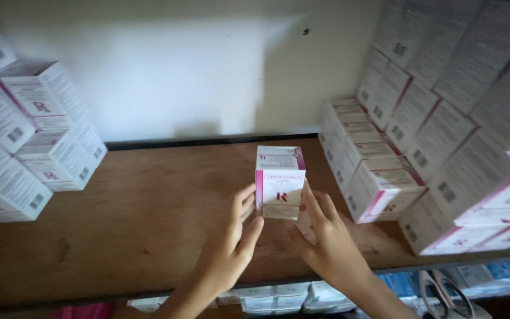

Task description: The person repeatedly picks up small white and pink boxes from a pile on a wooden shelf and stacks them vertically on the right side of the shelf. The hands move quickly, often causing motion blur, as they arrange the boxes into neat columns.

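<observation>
A small white and pink carton (280, 182) stands upright on the brown wooden shelf (137, 212), near its front middle. My left hand (231, 236) touches the carton's left side with its fingertips. My right hand (326, 233) presses against the carton's right side, fingers spread along it. Both hands hold the carton between them. A second pale carton seems to sit low behind my right hand, mostly hidden.
Stacks of similar white and pink cartons (25, 136) fill the shelf's left end. A larger stack of white and pink cartons (432, 136) fills the right end. A white wall (196, 71) backs the shelf. Below the shelf edge lie more packs (278, 295), some blue.
</observation>
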